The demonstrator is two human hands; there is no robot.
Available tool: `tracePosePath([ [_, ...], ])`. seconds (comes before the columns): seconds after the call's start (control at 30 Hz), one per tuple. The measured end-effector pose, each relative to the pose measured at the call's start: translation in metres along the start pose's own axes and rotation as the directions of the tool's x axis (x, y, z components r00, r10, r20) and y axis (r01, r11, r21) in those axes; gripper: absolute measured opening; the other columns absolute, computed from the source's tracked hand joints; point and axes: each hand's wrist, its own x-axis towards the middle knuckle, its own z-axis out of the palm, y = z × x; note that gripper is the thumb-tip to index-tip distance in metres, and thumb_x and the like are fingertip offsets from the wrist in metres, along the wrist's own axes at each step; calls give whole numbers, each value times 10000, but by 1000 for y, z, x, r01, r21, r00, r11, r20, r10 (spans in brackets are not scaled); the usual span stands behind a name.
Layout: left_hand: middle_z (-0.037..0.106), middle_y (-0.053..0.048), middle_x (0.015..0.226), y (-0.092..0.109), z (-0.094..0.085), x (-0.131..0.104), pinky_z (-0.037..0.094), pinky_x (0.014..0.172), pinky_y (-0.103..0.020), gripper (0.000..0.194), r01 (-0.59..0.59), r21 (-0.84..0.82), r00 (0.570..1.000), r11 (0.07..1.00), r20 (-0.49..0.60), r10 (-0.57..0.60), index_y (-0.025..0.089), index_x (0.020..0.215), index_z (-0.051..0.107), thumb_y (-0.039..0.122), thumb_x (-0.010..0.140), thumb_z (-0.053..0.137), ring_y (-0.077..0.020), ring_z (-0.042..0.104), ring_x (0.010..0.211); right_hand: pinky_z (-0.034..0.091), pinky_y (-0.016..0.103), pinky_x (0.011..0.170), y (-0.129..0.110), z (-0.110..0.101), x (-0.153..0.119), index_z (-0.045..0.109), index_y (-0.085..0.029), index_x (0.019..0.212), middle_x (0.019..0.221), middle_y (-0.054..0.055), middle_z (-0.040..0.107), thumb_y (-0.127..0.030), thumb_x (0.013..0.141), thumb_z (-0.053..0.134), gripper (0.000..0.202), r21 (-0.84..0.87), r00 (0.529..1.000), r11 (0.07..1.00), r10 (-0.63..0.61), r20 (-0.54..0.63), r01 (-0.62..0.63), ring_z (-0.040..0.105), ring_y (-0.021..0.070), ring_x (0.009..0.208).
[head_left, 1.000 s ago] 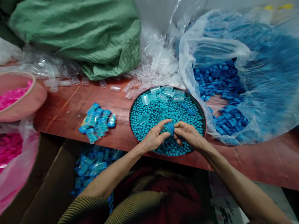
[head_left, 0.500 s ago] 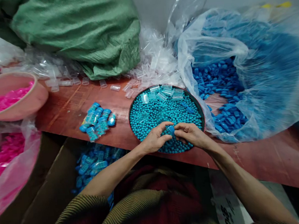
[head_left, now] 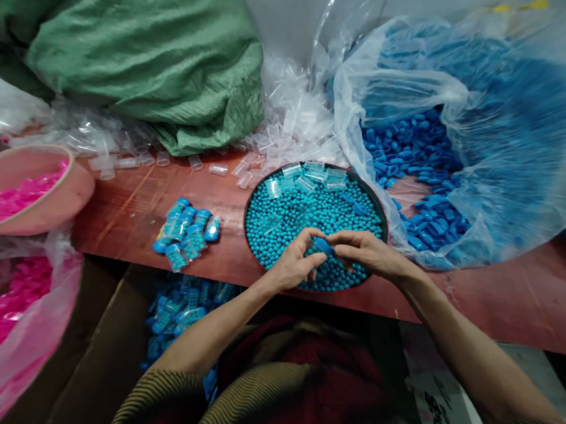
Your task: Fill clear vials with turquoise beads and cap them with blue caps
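Note:
Over the front of a round tray [head_left: 386, 230] of small blue beads [head_left: 295, 204], both of my hands meet at a small container with a blue cap [head_left: 321, 245]. My left hand [head_left: 294, 261] pinches it between thumb and fingers, hiding most of its clear body. From the other side, my right hand [head_left: 364, 252] has its thumb and forefinger closed at the cap's edge. Several clear plastic sleeves [head_left: 315, 170] and a loose blue cap [head_left: 355, 204] lie on the beads. Left of the tray is a small pile of bead-filled, blue-capped containers [head_left: 186, 231].
A clear bag [head_left: 353, 102] of blue caps [head_left: 433, 216] stands at the right. Clear sleeves [head_left: 300, 122] lie heaped behind the tray, beside a green sack [head_left: 154, 65]. At left are a pink bowl [head_left: 78, 189] and a box [head_left: 92, 338]; more filled containers [head_left: 185, 304] lie below the table edge.
The blue cap has tilted a little between my hands, and my right fingers have straightened and shifted slightly. The view has moved slightly; the surrounding things lie as before.

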Motion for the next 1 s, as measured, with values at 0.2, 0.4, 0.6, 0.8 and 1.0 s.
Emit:
tracePosePath([
  [0.2,510,78,690,6,-3,1,271,313,-128,470,-12,-228,998,974,-64,-2,226,1133,364,407,771,604,-41,487,376,543,269,581,4,10,-1,649,-221,966,876,-5,637,-309,602,797,403,421,980,902,-12,-199,96,637,125,697],
  [0.4,471,106,613,9,-1,-1,265,324,-132,454,-32,-260,995,965,-102,6,207,1042,390,420,732,645,-31,444,339,562,278,634,4,24,-1,647,-232,947,897,1,671,-293,593,810,394,444,948,873,-59,-312,201,645,121,709],
  [0.6,446,103,602,5,0,-1,338,372,-155,374,-35,-143,997,989,-67,26,204,1065,415,359,776,596,-38,436,364,548,283,583,7,20,-2,634,-234,1039,888,-12,630,-354,696,728,375,266,929,942,-102,-355,205,602,99,622],
  [0.8,495,63,681,4,0,-3,364,424,-166,367,-94,32,995,995,-11,95,199,1158,418,274,820,542,-42,444,439,513,269,563,3,21,1,635,-207,929,766,-45,567,-309,581,796,396,317,956,944,8,-292,89,557,88,593],
  [1.0,464,62,652,5,-1,-10,367,480,-198,308,-89,160,996,983,16,87,190,1134,443,273,841,494,-69,431,482,369,216,424,9,29,2,568,-181,728,537,-83,505,-357,526,812,362,399,968,915,151,-199,-60,452,59,410],
])
